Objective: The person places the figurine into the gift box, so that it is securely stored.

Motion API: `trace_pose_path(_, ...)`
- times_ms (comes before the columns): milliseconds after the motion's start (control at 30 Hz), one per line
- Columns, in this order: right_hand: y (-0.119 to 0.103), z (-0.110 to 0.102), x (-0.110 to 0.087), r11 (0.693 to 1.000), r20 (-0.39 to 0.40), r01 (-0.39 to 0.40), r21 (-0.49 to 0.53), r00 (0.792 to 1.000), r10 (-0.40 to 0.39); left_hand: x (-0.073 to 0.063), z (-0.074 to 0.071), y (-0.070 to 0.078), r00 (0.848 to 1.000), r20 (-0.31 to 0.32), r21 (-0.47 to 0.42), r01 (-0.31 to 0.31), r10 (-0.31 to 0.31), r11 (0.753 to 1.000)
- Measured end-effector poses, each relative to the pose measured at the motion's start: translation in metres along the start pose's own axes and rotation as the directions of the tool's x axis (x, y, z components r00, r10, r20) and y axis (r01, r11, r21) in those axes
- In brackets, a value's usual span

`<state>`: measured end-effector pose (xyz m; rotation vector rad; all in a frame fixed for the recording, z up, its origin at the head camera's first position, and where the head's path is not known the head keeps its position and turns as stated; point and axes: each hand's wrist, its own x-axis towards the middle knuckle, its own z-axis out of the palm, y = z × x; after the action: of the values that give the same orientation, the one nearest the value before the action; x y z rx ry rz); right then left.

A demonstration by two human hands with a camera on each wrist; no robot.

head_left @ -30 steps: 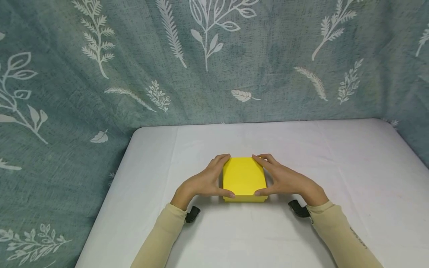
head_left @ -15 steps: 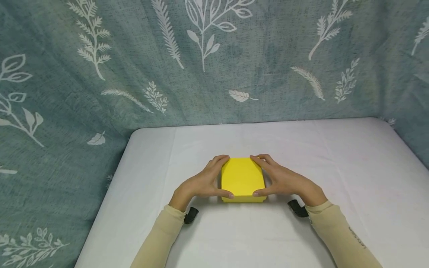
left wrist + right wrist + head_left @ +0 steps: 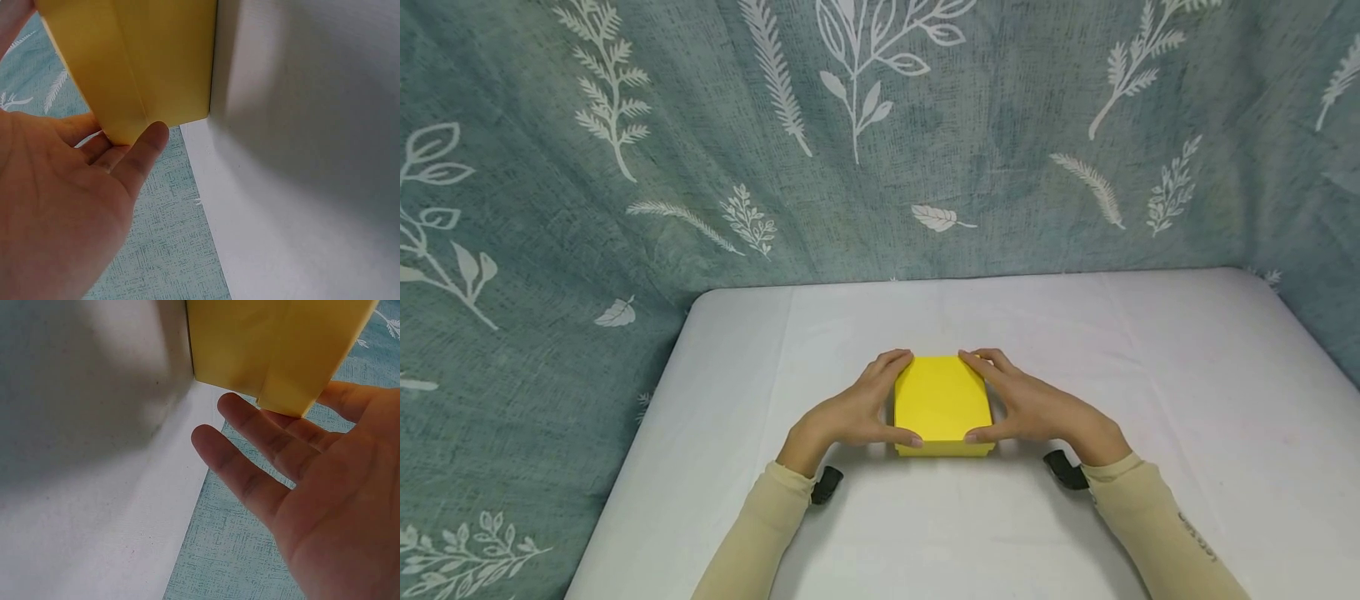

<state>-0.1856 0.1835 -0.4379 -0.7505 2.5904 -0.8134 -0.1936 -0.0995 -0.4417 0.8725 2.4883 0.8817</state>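
A yellow lidded box sits on the white-covered table, between both hands. My left hand holds its left side, thumb at the near edge and fingertips at the far left corner. On the opposite side my right hand grips it likewise, thumb in front and fingers behind. In the left wrist view, the fingers touch the end of the box, where a lid line shows. The right wrist view has some fingertips against the box, while two fingers extend below its lid edge. The inside is hidden.
The table has a white cloth and rounded far corners. A green-blue curtain with white leaf prints hangs behind it and at the sides. Black wrist devices stick out under both sleeves.
The head view has shifted slightly. Both hands keep their places on the box, and the box shows no clear movement on the table.
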Motion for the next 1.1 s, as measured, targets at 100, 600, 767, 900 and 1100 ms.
trace_pose_path(100,-0.0004,-0.0009,0.0004,1.0,0.003,0.001,-0.002,1.0,-0.001,0.0003,-0.0005,0.0005,1.0,0.001,-0.003,0.001,-0.001,1.0)
trace_pose_path(600,0.0025,0.0004,-0.0023,1.0,0.013,-0.002,0.007,1.0,0.002,0.0011,0.0015,0.0002,1.0,0.011,-0.013,0.002,-0.002,1.0)
trace_pose_path(767,0.003,0.0005,-0.0026,1.0,0.011,-0.003,0.015,1.0,0.003,0.0027,0.0017,-0.0016,1.0,0.003,0.012,-0.011,0.011,1.0)
trace_pose_path(900,0.0037,0.0021,-0.0024,1.0,0.011,0.007,0.017,1.0,-0.007,0.0011,0.0015,-0.0018,1.0,0.005,0.005,-0.013,0.013,1.0)
trace_pose_path(1100,0.0042,0.0036,-0.0022,1.0,-0.01,0.002,-0.015,1.0,-0.002,-0.0014,0.0011,-0.0043,1.0,-0.003,0.013,-0.015,0.015,1.0)
